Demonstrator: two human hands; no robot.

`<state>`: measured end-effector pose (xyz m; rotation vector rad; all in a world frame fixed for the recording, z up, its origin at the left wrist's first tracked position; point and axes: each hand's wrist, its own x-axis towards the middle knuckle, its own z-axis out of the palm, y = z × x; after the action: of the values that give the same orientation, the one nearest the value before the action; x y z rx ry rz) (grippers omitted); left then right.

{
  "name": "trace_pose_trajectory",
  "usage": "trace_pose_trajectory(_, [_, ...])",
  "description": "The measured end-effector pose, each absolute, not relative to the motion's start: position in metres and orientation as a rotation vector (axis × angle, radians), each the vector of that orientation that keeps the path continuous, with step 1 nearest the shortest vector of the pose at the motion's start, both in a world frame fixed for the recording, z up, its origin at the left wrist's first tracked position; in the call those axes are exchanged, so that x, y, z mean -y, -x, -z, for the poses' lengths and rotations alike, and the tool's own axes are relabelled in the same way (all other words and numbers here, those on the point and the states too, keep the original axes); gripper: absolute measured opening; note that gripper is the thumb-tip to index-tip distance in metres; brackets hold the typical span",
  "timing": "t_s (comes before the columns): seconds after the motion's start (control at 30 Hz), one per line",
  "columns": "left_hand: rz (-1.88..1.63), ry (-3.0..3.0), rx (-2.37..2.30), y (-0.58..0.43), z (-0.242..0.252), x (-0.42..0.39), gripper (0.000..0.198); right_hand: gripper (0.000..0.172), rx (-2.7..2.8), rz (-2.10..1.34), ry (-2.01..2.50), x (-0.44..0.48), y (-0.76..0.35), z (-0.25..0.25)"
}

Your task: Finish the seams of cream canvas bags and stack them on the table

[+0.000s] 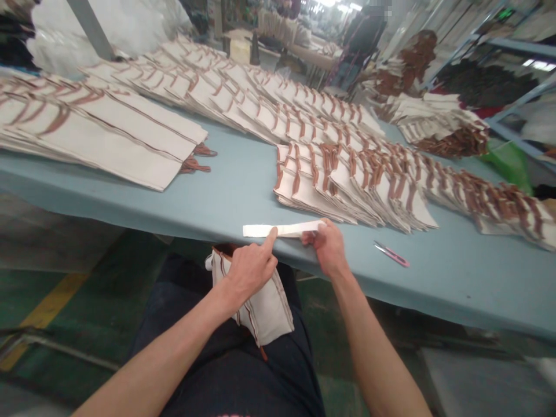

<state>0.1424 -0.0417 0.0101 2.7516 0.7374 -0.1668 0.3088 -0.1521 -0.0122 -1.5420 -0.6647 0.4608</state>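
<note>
A narrow white strip (256, 230) lies along the near edge of the table. My left hand (252, 269) presses its stretched index finger on the strip's middle; its other fingers are curled in, with nothing visible in them. At the strip's right end, my right hand (329, 246) is closed, pinching it between thumb and fingers and raising it slightly. A cream cloth piece with brown trim (271, 310) rests on my lap, partly covered by my left hand and forearm. Thread snips with a pink handle (393, 255) lie on the table, right of my right hand.
Overlapping cream cloth pieces with brown edging (347, 185) cover much of the blue-topped table (243, 179). Longer cloth panels with brown cords (130, 136) lie at the left. Behind stand a shelf rack (504, 43) and a person (360, 40); a green bag (510, 159) is at the right.
</note>
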Motion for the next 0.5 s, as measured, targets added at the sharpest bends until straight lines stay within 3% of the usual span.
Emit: trace_pose_trajectory(0.5, [0.228,-2.843,-0.666,-0.143,-0.003,0.05,0.075,0.015,0.2,-0.413,1.053,0.185,-0.363,-0.018])
